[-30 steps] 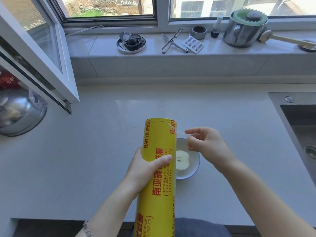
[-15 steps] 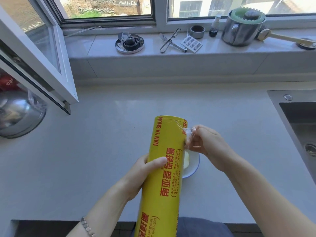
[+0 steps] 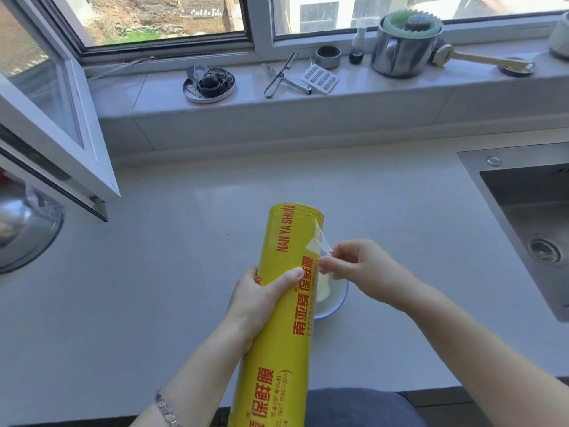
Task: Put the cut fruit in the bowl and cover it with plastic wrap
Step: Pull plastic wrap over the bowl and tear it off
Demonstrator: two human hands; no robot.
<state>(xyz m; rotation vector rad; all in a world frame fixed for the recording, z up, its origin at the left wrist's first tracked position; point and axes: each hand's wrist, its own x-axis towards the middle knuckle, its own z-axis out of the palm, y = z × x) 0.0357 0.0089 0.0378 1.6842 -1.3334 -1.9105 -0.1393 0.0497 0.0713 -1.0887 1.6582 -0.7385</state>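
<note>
A long yellow roll of plastic wrap (image 3: 281, 328) with red lettering stands nearly upright in front of me, tilted slightly right. My left hand (image 3: 261, 298) grips it around the middle. My right hand (image 3: 358, 268) pinches a loose, crinkled corner of the clear film (image 3: 321, 241) at the roll's right side. Behind the roll sits a small white bowl with a blue rim (image 3: 337, 302) on the counter, mostly hidden. A pale slice of cut fruit (image 3: 324, 291) shows inside it.
A steel sink (image 3: 529, 217) is set into the counter at the right. An open window sash (image 3: 58, 124) juts over the left side above a steel bowl (image 3: 21, 232). The sill holds a pot (image 3: 403, 47), a peeler (image 3: 281, 75) and small items.
The roll has shifted right and now covers most of the bowl. My right hand moved in to the roll's edge and took hold of the film corner.
</note>
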